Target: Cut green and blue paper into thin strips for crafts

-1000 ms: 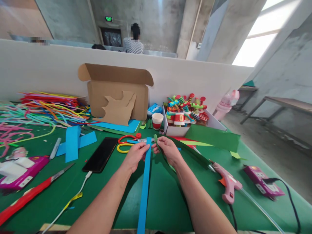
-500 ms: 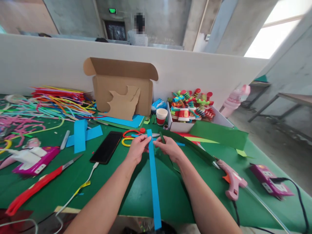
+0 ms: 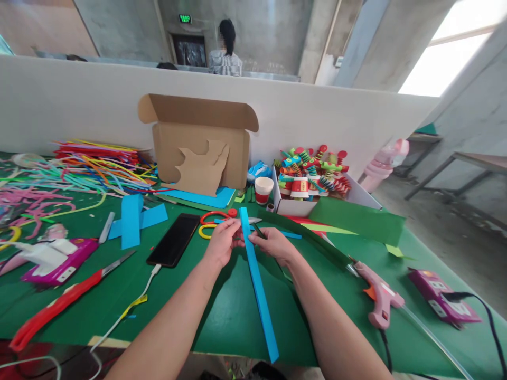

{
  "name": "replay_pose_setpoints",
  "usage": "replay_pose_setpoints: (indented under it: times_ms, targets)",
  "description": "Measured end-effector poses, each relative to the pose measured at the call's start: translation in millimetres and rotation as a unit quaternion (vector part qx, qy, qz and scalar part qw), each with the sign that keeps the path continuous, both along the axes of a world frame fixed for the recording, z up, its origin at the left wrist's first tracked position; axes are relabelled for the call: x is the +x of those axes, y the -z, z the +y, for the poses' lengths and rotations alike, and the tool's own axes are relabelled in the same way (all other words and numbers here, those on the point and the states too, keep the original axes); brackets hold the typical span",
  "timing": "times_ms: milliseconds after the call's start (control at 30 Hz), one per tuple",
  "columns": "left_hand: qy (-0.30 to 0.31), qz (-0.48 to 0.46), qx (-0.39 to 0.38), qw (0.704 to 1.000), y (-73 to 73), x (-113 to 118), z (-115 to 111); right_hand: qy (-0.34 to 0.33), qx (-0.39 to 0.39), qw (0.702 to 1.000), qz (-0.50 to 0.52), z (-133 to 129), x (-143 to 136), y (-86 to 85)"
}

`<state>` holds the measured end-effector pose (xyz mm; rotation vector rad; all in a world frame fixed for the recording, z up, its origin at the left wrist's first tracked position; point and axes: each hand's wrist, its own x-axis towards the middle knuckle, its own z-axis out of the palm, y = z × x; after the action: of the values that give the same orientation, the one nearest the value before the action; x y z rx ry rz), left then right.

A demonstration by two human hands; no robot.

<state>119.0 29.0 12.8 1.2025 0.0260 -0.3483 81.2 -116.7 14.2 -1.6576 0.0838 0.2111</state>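
Left hand: the left hand (image 3: 222,244) pinches the top of the blue strip (image 3: 255,279) with its fingers closed on it.
Right hand: the right hand (image 3: 274,246) sits just beside the left one and grips a thin green strip (image 3: 259,230).
Blue strip: it runs from the two hands down toward the person.
Scissors: the scissors (image 3: 214,223) lie just behind the hands.
Phone: the black phone (image 3: 173,239) lies left of the left hand.
Glue gun: the pink glue gun (image 3: 379,298) lies right of the right hand.

Blue and green paper strips

My long blue strip (image 3: 255,279) slants toward me above the worktop; the narrow dark green strip (image 3: 259,230) meets it near its top.
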Motion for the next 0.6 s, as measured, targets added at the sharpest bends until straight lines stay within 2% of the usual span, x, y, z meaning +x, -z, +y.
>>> replay_pose_setpoints:
  times_ms: [367,600]
  targets:
    - [0.014,0.007,-0.008,1.000,-3.7,-0.9,-0.7,-0.004,0.045,0.999,0.010,0.6,-1.5,-3.4]
    - [0.037,-0.006,0.008,0.999,-4.4,-2.8,-0.9,-0.017,0.026,0.999,-0.014,1.2,-2.1,-3.8]
